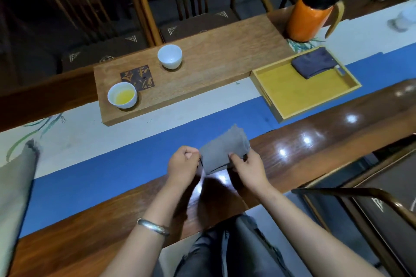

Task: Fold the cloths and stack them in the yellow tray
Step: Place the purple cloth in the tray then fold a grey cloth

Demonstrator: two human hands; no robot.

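A grey cloth (221, 149), folded into a narrow band, is held just above the table's near wooden edge. My left hand (182, 165) pinches its left end and my right hand (248, 170) grips its lower right corner. The yellow tray (292, 94) sits to the right on the blue runner. One folded dark blue cloth (314, 63) lies in the tray's far corner. Another grey cloth (15, 177) lies spread out at the far left edge of the view.
A long wooden board (202, 58) lies beyond the runner and carries an empty white cup (170, 56) and a white cup of yellow liquid (122, 95). An orange flask (311, 13) stands behind the tray. Wooden chairs stand across the table and at my right.
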